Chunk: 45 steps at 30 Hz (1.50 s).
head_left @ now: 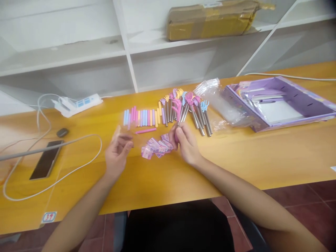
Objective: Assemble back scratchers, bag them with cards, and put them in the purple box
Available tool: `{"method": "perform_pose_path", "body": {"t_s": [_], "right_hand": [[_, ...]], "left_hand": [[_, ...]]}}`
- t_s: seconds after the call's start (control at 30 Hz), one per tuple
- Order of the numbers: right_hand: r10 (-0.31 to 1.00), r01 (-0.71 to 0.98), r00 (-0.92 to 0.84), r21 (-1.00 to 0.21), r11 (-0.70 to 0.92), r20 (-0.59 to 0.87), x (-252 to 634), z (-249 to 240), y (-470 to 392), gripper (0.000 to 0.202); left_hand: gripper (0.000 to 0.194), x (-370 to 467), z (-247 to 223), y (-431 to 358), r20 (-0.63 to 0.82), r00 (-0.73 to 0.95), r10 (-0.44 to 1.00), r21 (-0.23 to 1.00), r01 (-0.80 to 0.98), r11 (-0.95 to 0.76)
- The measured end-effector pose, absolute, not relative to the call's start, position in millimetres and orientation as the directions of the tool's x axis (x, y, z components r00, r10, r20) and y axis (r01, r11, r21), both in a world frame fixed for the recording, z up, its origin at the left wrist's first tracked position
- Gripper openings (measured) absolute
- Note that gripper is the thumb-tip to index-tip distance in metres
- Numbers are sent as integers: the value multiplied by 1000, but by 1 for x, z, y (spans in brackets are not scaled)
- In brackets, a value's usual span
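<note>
A small pink hand-shaped back scratcher (177,109) stands upright in my right hand (186,141), its fingers wrapped round the lower end. My left hand (117,150) is raised over the table with its fingers curled; a faint see-through smear shows at the fingertips, too blurred to name. Between my hands lies a loose heap of small pink-purple printed cards (154,147). Beyond them is a row of coloured handle sleeves (145,118), with one pink sleeve (146,131) lying crosswise in front. Several back scratchers with metal rods (199,115) lie behind my right hand.
Clear plastic bags (220,103) lie beside an open purple box (265,120) at the right. On the left are a white power strip (83,105), a phone (46,160), a small black object (62,132) and a looping cable (90,164). A taped carton (212,21) sits on the shelf.
</note>
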State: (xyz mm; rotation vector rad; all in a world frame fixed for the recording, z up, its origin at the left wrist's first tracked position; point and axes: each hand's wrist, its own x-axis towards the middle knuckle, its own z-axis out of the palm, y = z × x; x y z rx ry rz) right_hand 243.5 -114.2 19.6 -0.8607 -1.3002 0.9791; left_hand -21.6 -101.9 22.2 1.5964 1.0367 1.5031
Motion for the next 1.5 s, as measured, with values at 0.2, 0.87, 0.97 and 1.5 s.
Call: {"method": "perform_pose_path", "body": {"t_s": [0.2,0.87,0.97,1.5], "right_hand": [[791,317,-338,-730,605,509,241,11,-124,22],[831,547,-402,-627,555,384,239,4,-121,28],[840,535,-396,-650,540,372,240,2,-121,25],[862,550,-413,-674,493,293,239,3,-123,38]], "left_hand": [[39,-25,29,-94,451,-218,865,889,20,-458],[34,-16,29,-102,213,-45,976,963,-156,-218],[33,-18,25,-103,179,-2,984,977,-119,-178],[33,-22,19,-106,105,152,983,995,-17,-103]]}}
